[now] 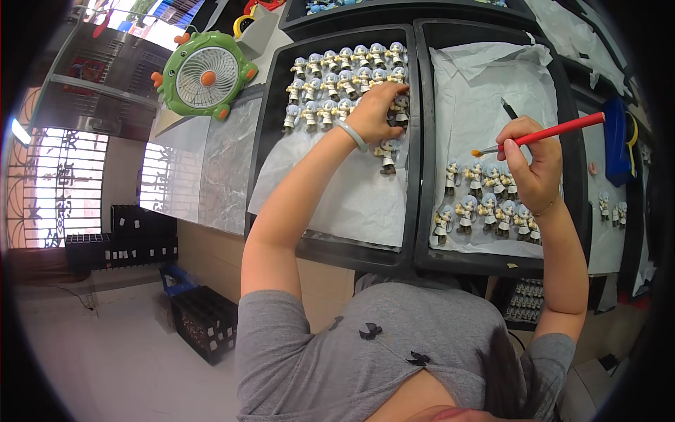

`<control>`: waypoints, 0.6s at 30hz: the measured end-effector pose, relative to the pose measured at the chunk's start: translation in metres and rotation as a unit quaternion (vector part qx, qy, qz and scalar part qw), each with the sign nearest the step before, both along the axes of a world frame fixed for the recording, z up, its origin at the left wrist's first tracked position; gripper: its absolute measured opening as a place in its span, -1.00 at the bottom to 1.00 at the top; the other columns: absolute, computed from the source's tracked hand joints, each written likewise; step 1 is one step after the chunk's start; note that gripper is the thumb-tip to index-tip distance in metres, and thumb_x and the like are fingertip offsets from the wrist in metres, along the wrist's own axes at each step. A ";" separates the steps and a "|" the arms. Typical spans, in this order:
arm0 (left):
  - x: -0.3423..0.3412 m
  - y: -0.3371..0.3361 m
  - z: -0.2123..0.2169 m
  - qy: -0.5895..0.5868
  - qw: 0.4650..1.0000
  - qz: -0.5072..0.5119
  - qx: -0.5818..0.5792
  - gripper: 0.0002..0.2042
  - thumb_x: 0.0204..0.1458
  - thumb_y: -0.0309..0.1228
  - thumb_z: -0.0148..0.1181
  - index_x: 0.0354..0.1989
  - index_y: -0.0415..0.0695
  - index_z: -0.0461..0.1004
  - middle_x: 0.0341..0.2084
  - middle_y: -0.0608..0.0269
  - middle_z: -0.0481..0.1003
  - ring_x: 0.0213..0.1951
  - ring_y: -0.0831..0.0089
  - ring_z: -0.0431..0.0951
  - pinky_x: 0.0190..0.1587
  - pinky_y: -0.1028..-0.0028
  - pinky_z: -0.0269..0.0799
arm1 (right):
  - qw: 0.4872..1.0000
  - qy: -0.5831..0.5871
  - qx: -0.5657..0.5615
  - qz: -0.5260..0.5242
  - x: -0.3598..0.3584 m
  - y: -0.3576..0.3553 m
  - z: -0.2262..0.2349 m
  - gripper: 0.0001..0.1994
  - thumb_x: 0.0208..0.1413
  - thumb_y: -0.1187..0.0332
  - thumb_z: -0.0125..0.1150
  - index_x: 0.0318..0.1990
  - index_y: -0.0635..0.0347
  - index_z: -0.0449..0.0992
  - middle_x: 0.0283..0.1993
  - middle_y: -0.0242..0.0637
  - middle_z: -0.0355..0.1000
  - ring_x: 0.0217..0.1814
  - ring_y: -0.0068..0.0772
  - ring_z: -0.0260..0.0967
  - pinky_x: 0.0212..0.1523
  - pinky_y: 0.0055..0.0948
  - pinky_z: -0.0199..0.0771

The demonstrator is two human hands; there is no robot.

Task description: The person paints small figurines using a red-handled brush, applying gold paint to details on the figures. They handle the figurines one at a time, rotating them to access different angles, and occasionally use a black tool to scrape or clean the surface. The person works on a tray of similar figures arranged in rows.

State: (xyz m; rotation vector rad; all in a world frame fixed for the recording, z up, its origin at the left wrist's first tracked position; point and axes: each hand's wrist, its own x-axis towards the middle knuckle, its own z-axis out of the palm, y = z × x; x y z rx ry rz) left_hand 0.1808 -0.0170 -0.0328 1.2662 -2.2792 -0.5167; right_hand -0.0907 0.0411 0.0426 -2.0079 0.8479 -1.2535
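Note:
My left hand [376, 116] reaches over the left tray [256, 176], thumb and forefinger closed around the two ends of a small painted figurine [399, 110] at the right end of a row. Just below it lies another figurine [387, 156] with pale blue hair and a white-and-gold outfit. In my right hand [538, 165] is a red-handled paintbrush [562, 131], its orange-tinted bristles pointing left above the right tray [424, 211]. A dark, slim stick [508, 109] pokes out beyond those fingers; whether the hand holds it too, I cannot tell. Beneath sit several similar figurines [485, 211].
White paper [337, 204] lines both black trays. A green animal-shaped fan [207, 74] stands at the far left by a grey marbled surface [232, 162]. Another black tray [408, 21] lies behind. On the right are a blue holder [619, 141] and a few more figurines [612, 211].

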 end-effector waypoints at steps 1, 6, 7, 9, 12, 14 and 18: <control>0.001 -0.001 -0.001 0.008 1.000 -0.003 0.008 -0.36 -0.47 -0.49 0.27 -0.05 -0.21 0.23 -0.16 0.05 0.29 -0.06 0.17 0.27 0.03 0.37 0.18 | 1.000 0.001 0.001 -0.002 0.000 0.000 0.000 -0.94 -0.15 0.48 -0.02 -0.50 0.26 0.38 -0.58 -0.33 0.31 -0.56 -0.54 0.18 -0.49 -0.59 0.17; 0.010 -0.010 0.000 -0.017 0.999 -0.037 0.028 -0.33 -0.52 -0.49 0.35 -0.06 -0.11 0.26 -0.19 0.13 0.36 -0.14 0.21 0.36 -0.04 0.34 0.24 | 1.000 0.005 -0.007 -0.012 0.000 0.001 0.001 -0.94 -0.16 0.48 -0.01 -0.51 0.24 0.38 -0.59 -0.34 0.31 -0.55 -0.52 0.18 -0.49 -0.58 0.17; 0.011 -0.011 0.001 -0.017 0.999 -0.032 0.030 -0.34 -0.52 -0.49 0.35 -0.06 -0.12 0.27 -0.19 0.14 0.36 -0.14 0.21 0.36 -0.04 0.34 0.24 | 1.000 0.005 -0.011 -0.013 0.000 0.000 0.002 -0.94 -0.16 0.47 -0.01 -0.51 0.24 0.38 -0.59 -0.35 0.31 -0.55 -0.52 0.17 -0.49 -0.57 0.17; 0.009 -0.009 -0.002 -0.014 0.999 -0.022 0.038 -0.35 -0.51 -0.49 0.34 -0.07 -0.12 0.27 -0.20 0.14 0.36 -0.15 0.21 0.37 -0.05 0.34 0.24 | 1.000 0.005 -0.005 -0.013 0.000 0.000 0.000 -0.94 -0.16 0.47 -0.01 -0.51 0.23 0.38 -0.59 -0.35 0.31 -0.55 -0.52 0.17 -0.49 -0.57 0.17; 0.012 -0.007 -0.003 0.006 0.999 -0.025 0.043 -0.36 -0.51 -0.47 0.34 -0.08 -0.12 0.28 -0.19 0.14 0.36 -0.13 0.22 0.36 -0.04 0.34 0.22 | 1.000 0.010 -0.006 -0.010 0.001 0.000 0.000 -0.94 -0.15 0.47 -0.01 -0.51 0.24 0.38 -0.58 -0.35 0.31 -0.55 -0.52 0.17 -0.49 -0.57 0.17; 0.017 -0.001 -0.001 -0.025 0.999 -0.023 -0.009 -0.39 -0.52 -0.45 0.35 -0.12 -0.12 0.29 -0.14 0.13 0.33 -0.08 0.21 0.31 -0.04 0.34 0.22 | 1.000 0.008 -0.006 -0.001 0.003 0.000 0.001 -0.94 -0.15 0.47 -0.01 -0.51 0.24 0.38 -0.58 -0.34 0.31 -0.55 -0.52 0.17 -0.49 -0.58 0.17; 0.017 0.013 0.029 -0.046 0.998 -0.042 -0.016 -0.43 -0.38 -0.44 0.22 -0.05 -0.17 0.24 -0.17 0.09 0.28 -0.07 0.21 0.29 -0.03 0.35 0.23 | 1.000 0.005 -0.001 -0.005 0.000 0.000 -0.002 -0.93 -0.15 0.46 -0.02 -0.51 0.25 0.38 -0.58 -0.34 0.31 -0.55 -0.54 0.17 -0.49 -0.58 0.17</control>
